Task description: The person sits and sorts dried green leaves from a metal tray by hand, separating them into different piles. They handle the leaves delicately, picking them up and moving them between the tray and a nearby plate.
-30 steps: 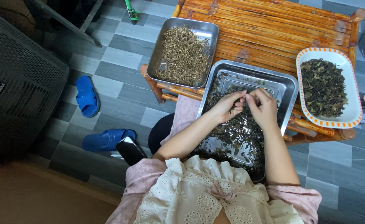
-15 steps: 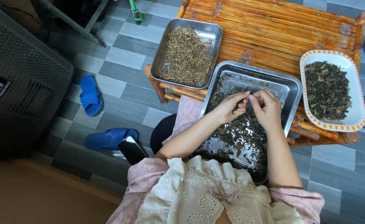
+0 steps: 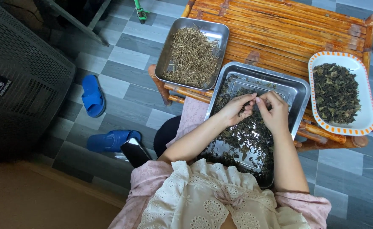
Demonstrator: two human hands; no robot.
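A dried sprig was pinched between both hands (image 3: 256, 108) over the steel tray (image 3: 299, 91); fragments could be scattered onto the floor.

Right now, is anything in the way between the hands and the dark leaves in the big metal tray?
Nothing visible is. The left hand and right hand meet directly over the dark leaves in the metal tray, fingertips pinching at a small piece between them.

Soft, even daylight; shadows are faint. Mild glare on the steel tray (image 3: 299, 91) rim. Focus is sharp at centre; the left edge and bottom-left corner are dim.
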